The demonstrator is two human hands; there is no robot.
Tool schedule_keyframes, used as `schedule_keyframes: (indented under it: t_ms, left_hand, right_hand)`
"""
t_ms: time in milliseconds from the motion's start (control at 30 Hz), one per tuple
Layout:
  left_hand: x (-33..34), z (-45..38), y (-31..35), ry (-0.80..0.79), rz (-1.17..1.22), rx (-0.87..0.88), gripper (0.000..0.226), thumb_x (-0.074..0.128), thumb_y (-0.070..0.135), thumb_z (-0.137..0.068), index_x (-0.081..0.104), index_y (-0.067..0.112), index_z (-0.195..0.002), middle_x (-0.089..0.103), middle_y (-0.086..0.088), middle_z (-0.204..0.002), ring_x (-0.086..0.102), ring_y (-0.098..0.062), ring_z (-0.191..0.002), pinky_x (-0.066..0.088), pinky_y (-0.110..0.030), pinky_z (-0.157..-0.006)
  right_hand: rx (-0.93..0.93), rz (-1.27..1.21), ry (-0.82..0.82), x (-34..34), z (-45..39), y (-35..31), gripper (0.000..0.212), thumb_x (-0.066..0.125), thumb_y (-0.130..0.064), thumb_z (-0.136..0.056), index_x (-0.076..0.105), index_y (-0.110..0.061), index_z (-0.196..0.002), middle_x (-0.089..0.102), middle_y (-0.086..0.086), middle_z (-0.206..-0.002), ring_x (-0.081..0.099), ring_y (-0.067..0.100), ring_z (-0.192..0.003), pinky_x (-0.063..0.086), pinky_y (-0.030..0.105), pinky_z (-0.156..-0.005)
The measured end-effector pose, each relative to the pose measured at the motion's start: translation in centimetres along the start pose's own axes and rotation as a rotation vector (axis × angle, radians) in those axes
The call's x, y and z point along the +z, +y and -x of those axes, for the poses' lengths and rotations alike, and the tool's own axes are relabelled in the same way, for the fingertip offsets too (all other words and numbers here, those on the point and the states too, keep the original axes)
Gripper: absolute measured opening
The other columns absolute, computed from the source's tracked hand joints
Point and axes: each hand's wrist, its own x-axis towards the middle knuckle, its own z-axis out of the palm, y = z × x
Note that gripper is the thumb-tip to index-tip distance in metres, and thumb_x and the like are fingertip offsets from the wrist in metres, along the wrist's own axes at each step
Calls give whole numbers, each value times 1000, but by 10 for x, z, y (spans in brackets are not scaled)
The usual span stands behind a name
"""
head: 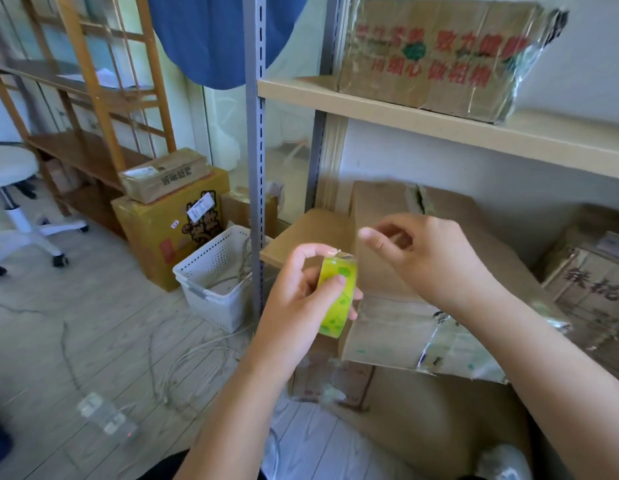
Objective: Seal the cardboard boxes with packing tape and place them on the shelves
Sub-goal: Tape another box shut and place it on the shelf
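My left hand [301,299] grips a yellow-green roll of packing tape [337,296] in front of the shelf unit. My right hand [429,258] hovers just right of the roll, fingers curled, thumb and forefinger close together; whether they pinch a clear strip of tape cannot be made out. Behind both hands a large plain cardboard box [405,216] sits on the lower shelf [301,233], with a flap [387,334] bearing shiny tape hanging at its front. A taped box with red print [436,53] rests on the upper shelf [405,112].
Another printed box [592,271] stands at the right on the lower shelf. On the floor to the left are a white perforated basket [214,275], a yellow carton [169,223] with a smaller box on top, loose cables [183,368], a power strip [107,417] and a white stool [13,178].
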Motion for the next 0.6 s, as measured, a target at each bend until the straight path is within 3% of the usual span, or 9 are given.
schedule_keyframes:
  t_ms: [100,167,267,367,400,467,500,533,600]
  left_hand:
    - [15,11,12,-31,-30,22,23,52,-2,-97,50,8,-118,70,-19,-85,65,-24,-63,53,-30,-60]
    - [27,16,18,-51,-49,9,23,53,0,-97,51,10,-118,69,-19,-89,66,-21,-66,53,-28,-61]
    - [52,19,21,-75,-120,-31,27,57,11,-98,50,16,-124,69,-15,-99,67,-19,-71,56,-32,-65]
    - [94,12,23,-45,-324,-99,70,59,47,-88,23,39,-147,66,-1,-118,69,-17,-96,56,-38,-89]
    - [112,7,26,-46,-382,-116,79,56,53,-86,11,45,-151,64,0,-123,68,-17,-98,56,-36,-88]
    - [150,-5,28,-41,-514,-128,80,54,47,-95,7,26,-156,66,-5,-121,67,-15,-88,54,-25,-72]
    - [170,-13,26,-40,-542,-111,73,53,44,-97,16,15,-153,68,-11,-118,68,-20,-87,55,-29,-70]
    - [190,-20,26,-51,-541,-89,67,52,45,-98,24,11,-148,68,-15,-118,68,-28,-92,56,-36,-75]
    - [232,-32,32,-67,-542,-69,62,48,43,-100,25,12,-148,68,-14,-120,69,-31,-99,55,-38,-82]
  right_hand:
    - [-55,-260,-162,-11,16,-22,13,75,-40,-82,74,-27,-84,71,-12,-74,63,0,-70,46,11,-65]
    - [-14,-296,-124,-19,19,-16,9,79,-30,-82,75,-25,-77,70,-11,-67,60,0,-62,45,14,-61]
    - [-7,-128,-16,-37,27,-8,10,77,-27,-82,74,-22,-74,66,-10,-64,56,2,-61,40,10,-58]
    - [-40,105,35,-64,39,3,10,68,-23,-86,71,-21,-78,64,-8,-76,59,9,-73,47,18,-68]
    - [-38,135,55,-77,41,12,9,66,-19,-85,70,-20,-78,64,-8,-79,60,12,-77,50,24,-72]
    - [-5,146,128,-111,42,31,13,63,-10,-82,72,-19,-77,66,-11,-77,61,10,-78,48,21,-70]
    - [19,152,164,-131,41,40,15,62,-8,-81,73,-18,-77,67,-12,-76,60,8,-76,46,19,-68]
    - [44,159,182,-151,40,50,16,62,-7,-81,73,-17,-77,68,-13,-76,59,6,-75,46,20,-68]
    - [77,176,193,-187,34,68,18,61,-4,-83,74,-15,-78,64,-16,-73,55,1,-70,42,15,-64]
